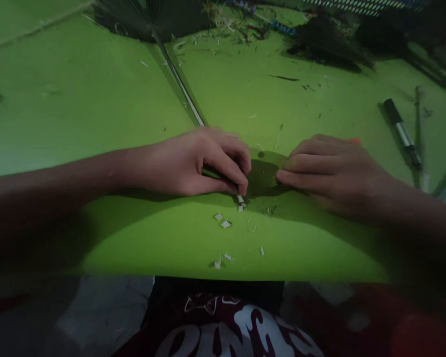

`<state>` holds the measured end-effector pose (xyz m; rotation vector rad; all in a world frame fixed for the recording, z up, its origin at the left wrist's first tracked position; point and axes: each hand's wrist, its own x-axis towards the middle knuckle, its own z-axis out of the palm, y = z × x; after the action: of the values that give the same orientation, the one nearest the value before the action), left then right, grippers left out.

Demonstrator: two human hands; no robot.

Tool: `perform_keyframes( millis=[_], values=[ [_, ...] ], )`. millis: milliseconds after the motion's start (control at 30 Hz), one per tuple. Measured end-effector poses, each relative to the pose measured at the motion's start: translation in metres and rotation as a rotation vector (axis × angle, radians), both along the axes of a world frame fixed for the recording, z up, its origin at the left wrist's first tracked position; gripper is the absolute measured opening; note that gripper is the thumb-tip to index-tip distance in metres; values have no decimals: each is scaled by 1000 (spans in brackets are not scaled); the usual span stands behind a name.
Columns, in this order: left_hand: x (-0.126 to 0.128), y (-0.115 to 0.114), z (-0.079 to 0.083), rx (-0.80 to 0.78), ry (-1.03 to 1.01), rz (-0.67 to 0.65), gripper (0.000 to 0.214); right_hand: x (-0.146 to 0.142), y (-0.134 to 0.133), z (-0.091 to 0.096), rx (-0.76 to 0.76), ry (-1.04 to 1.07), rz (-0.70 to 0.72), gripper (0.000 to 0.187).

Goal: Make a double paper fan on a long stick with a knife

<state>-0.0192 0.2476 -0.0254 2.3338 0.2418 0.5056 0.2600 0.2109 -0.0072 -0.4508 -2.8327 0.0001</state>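
Observation:
My left hand [215, 163] rests on the green table, thumb and fingers pinched round the long pale shaft [178, 77] of what looks like a large dark feather [122, 17]. The shaft's cut tip [241, 200] pokes out below the fingertips. Small white cut pieces [225, 224] lie just in front of it. To the right, my right hand [327, 166] is closed, fingers pressed together and pointing at the left hand. What it holds is hidden; only an orange bit [354, 141] shows behind its knuckles. A gap separates the two hands.
A black marker [402, 133] lies at the right beside a thin stick [418, 114]. More dark feather-like pieces [327, 42] and fibre scraps [226, 22] are spread along the back. The green table's [134, 258] front edge runs close to my body.

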Motion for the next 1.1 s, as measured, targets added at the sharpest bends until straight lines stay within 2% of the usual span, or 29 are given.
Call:
perform_keyframes(
  millis=[300, 433, 600, 867, 1000, 1100],
  values=[
    [0, 1, -1, 38, -5, 1, 15, -8, -3, -1, -20, 33, 4, 20],
    [1, 1, -1, 15, -24, 11, 12, -7, -7, -3, 3, 17, -13, 20],
    [0, 0, -2, -6, -18, 40, 13, -10, -18, 3, 66, 21, -30, 15],
    [0, 0, -1, -22, 10, 65, 16, -24, -31, 1, 59, 85, -200, 21],
    [0, -1, 0, -50, 12, 57, 13, -30, -37, 0, 142, 95, -241, 21],
    [1, -1, 0, -68, 11, 45, 13, -32, -39, 2, 103, 82, -233, 21]
  ],
)
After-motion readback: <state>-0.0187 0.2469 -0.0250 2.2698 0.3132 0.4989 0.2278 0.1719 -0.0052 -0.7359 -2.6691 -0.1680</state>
